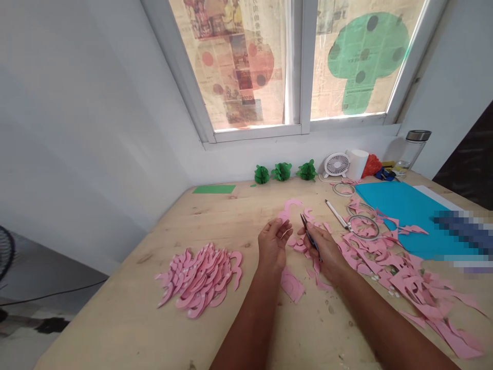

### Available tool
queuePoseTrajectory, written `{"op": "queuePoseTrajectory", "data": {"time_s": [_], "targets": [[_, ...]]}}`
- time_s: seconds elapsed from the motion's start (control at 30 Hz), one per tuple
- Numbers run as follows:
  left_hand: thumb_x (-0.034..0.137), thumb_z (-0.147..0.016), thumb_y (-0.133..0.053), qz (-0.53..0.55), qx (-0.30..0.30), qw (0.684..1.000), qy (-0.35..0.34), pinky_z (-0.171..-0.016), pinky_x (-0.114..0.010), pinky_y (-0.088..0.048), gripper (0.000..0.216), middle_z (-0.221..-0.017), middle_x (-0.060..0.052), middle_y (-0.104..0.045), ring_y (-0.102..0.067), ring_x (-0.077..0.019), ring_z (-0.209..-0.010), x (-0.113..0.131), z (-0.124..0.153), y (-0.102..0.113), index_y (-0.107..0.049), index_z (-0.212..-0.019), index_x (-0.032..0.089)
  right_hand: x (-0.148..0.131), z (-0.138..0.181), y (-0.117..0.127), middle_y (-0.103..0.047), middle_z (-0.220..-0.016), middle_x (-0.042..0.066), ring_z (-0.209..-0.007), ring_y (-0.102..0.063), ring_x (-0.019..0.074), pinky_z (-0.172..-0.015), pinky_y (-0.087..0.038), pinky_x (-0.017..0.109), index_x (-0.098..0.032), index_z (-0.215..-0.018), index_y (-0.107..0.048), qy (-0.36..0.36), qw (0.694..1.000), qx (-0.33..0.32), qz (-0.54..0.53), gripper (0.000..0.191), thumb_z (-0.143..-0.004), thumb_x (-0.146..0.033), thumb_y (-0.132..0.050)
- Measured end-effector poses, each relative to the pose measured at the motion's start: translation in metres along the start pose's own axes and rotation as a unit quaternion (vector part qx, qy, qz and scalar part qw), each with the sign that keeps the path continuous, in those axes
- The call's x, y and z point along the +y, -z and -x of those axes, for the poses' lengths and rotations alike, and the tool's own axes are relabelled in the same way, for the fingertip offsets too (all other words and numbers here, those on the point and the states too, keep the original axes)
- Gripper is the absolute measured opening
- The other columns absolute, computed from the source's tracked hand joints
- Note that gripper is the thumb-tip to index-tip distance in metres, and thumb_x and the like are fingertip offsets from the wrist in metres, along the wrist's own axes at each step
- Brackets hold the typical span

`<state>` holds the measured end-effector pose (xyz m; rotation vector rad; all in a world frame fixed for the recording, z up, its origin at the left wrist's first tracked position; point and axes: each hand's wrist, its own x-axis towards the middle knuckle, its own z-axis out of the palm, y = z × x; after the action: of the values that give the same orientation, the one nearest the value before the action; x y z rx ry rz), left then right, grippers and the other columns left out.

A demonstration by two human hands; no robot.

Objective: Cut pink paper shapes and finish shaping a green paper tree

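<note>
My left hand (272, 243) is raised over the wooden table (127, 318), fingers curled on a pink curved paper cutout (289, 207) that sticks up past my fingertips. My right hand (325, 251) is closed on a pair of dark tweezers (308, 234) whose tips point toward the cutout. A stack of matching pink curved cutouts (202, 280) lies to the left of my left arm. Another pink piece (291, 285) lies flat between my forearms.
Pink paper scraps (404, 277) spread over the right side. A blue paper sheet (408, 210), rolls of tape (364, 226), a white pen-like tool (336, 213), three green paper balls (282, 172), a small white fan (336, 165), a green sheet (214, 189) and a glass jar (414, 149) sit further back.
</note>
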<state>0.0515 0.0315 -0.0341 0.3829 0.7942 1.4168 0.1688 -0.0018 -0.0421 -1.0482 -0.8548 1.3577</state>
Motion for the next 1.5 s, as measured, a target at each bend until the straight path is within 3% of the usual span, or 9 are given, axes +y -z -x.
{"op": "queuePoseTrajectory", "data": {"time_s": [0.2,0.43,0.93,1.07,1.2,1.37,1.5], "targets": [[0.019,-0.058,-0.073,-0.001,-0.012,1.0,-0.018,-0.073,-0.028,-0.05,0.02,-0.07,-0.004,-0.069,-0.067,-0.0149,-0.068,0.001,0.004,-0.005,-0.057,-0.069,0.014,0.005,0.001,-0.001,-0.049,-0.049,-0.005,-0.034,-0.027,0.0022,-0.034,-0.015,0.018,-0.015,-0.073,-0.06,-0.004,0.998,-0.052,0.026,0.04,-0.076,-0.055,-0.058],[0.021,-0.057,-0.074,-0.022,-0.028,0.999,-0.026,-0.071,-0.027,-0.05,0.022,-0.065,-0.003,-0.068,-0.065,-0.0125,-0.061,0.001,0.009,-0.009,-0.056,-0.068,0.014,0.002,0.002,-0.001,-0.047,-0.048,-0.006,-0.035,-0.027,0.0027,-0.034,-0.014,0.019,-0.015,-0.076,-0.061,-0.026,0.997,-0.075,0.025,0.04,-0.076,-0.056,-0.058],[0.022,-0.059,-0.073,-0.055,-0.052,0.996,-0.052,-0.062,-0.025,-0.048,0.02,-0.062,-0.002,-0.066,-0.063,-0.0125,-0.059,-0.005,0.009,-0.008,-0.056,-0.065,0.014,0.0,0.002,-0.002,-0.047,-0.047,-0.006,-0.033,-0.026,0.0019,-0.034,-0.011,0.02,-0.016,-0.07,-0.059,-0.035,0.997,-0.075,0.001,0.04,-0.075,-0.055,-0.06],[0.023,-0.059,-0.073,-0.067,-0.054,0.994,-0.063,-0.06,-0.024,-0.048,0.019,-0.061,-0.002,-0.065,-0.061,-0.0116,-0.057,-0.005,0.008,-0.009,-0.057,-0.065,0.014,-0.003,0.004,-0.003,-0.042,-0.042,-0.006,-0.033,-0.025,0.0023,-0.034,-0.013,0.02,-0.016,-0.058,-0.053,-0.028,0.997,-0.067,0.019,0.044,-0.076,-0.056,-0.059],[0.024,-0.058,-0.073,-0.07,-0.049,0.994,-0.063,-0.061,-0.024,-0.048,0.019,-0.061,-0.002,-0.064,-0.061,-0.0112,-0.057,-0.004,0.01,-0.011,-0.057,-0.063,0.014,-0.004,0.005,-0.003,-0.043,-0.043,-0.007,-0.031,-0.024,0.0024,-0.033,-0.016,0.02,-0.017,-0.066,-0.058,-0.029,0.997,-0.064,0.027,0.041,-0.076,-0.056,-0.059],[0.022,-0.058,-0.073,-0.077,-0.043,0.994,-0.063,-0.062,-0.024,-0.049,0.018,-0.059,-0.001,-0.064,-0.061,-0.0106,-0.056,-0.003,0.012,-0.012,-0.058,-0.063,0.014,-0.004,0.005,-0.003,-0.044,-0.043,-0.009,-0.03,-0.025,0.0027,-0.039,-0.029,0.021,-0.017,-0.072,-0.061,-0.03,0.997,-0.066,0.022,0.039,-0.077,-0.056,-0.058],[0.021,-0.059,-0.072,-0.071,-0.048,0.994,-0.063,-0.062,-0.023,-0.048,0.017,-0.06,-0.001,-0.064,-0.061,-0.0101,-0.056,-0.003,0.012,-0.011,-0.058,-0.063,0.014,-0.003,0.004,-0.003,-0.043,-0.041,-0.009,-0.03,-0.023,0.0029,-0.038,-0.028,0.021,-0.017,-0.069,-0.059,-0.025,0.997,-0.062,0.026,0.04,-0.076,-0.056,-0.058]]}}
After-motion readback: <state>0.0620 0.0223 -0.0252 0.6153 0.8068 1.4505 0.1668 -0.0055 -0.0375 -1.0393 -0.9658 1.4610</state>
